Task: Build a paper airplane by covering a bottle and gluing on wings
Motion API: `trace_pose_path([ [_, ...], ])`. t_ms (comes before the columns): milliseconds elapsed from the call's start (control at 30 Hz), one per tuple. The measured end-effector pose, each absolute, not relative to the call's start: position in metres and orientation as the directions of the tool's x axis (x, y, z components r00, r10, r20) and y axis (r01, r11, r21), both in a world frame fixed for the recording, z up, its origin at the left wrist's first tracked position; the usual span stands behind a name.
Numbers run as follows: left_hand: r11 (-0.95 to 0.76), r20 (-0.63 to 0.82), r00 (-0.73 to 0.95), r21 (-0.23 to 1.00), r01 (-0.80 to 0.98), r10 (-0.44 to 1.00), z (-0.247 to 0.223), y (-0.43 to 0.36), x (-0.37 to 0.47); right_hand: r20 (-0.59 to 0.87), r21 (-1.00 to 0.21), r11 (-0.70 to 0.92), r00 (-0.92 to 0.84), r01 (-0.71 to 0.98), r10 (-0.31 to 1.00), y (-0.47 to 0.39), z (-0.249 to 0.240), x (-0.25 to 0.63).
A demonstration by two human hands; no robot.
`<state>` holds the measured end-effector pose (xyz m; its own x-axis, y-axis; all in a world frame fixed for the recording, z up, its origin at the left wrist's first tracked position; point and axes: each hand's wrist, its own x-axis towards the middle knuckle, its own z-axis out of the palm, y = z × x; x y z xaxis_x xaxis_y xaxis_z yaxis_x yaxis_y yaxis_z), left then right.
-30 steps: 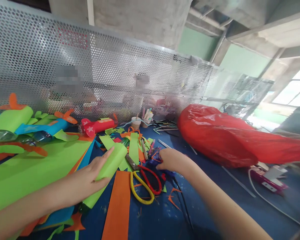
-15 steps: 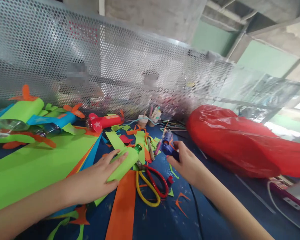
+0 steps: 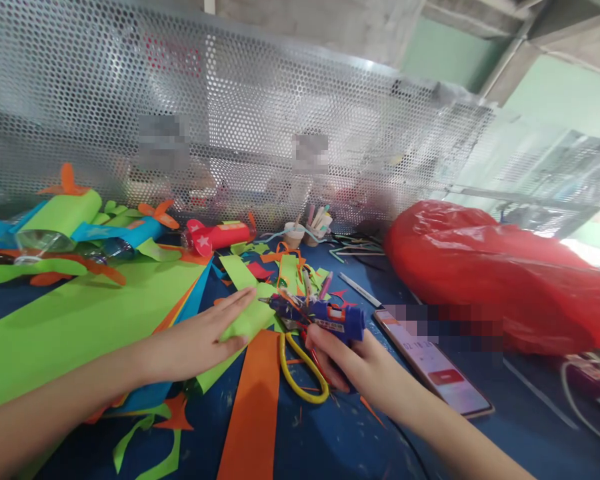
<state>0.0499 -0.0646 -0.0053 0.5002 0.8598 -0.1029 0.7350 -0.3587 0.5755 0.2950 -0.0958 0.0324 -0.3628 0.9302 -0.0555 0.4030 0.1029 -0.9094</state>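
We had the left hand (image 3: pixel 193 347) grasping the lime-green paper-wrapped plastic bottle (image 3: pixel 253 317) mid-surface (image 3: pixel 340 447), the right hand (image 3: pixel 353 357) clenched round a blue plastic glue gun (image 3: pixel 330 316), contact unclear. Wrapping looked mostly done; a flat orange paper strip (image 3: pixel 253 413) lay unattached toward the near edge.

Saw a red plastic bag (image 3: pixel 480 267) slumped across the right of the blue desk (image 3: pixel 350 443), with a lit smartphone (image 3: pixel 437 367) lying near it and a white pen (image 3: pixel 359 289) by the smartphone's upper end. Noticed a small cup (image 3: pixel 294 237) beside a cup of markers (image 3: pixel 312 241) at the back. Found a red model plane (image 3: pixel 225 235), a blue model plane (image 3: pixel 137 235) and a green model plane (image 3: pixel 63 217) farther left, before a perforated metal screen (image 3: pixel 260 87).
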Motion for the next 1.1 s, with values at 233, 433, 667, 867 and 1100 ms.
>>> trace_pose_path([
  [233,-0.342,-0.127,0.491,0.569,0.748,0.862,0.000,-0.068,0.053,-0.006,-0.859,0.213,-0.426,0.465,0.905,-0.099,0.033,0.295],
  [433,-0.362,-0.096,0.499,0.572,0.736,0.861,0.002,-0.071,0.053,0.028,-0.829,0.266,-0.438,0.492,0.899,-0.093,0.034,0.295],
  [667,-0.343,-0.115,0.471,0.539,0.769,0.874,-0.002,-0.070,0.054,0.020,-0.830,0.272,-0.461,0.487,0.887,-0.090,0.026,0.289],
  [867,-0.346,-0.112,0.476,0.547,0.762,0.872,-0.002,-0.070,0.055,-0.038,-0.840,0.186,-0.397,0.510,0.917,-0.090,0.022,0.286],
  [1100,-0.325,-0.139,0.474,0.562,0.761,0.870,0.003,-0.071,0.055,-0.021,-0.832,0.154,-0.307,0.534,0.952,-0.084,0.023,0.288],
])
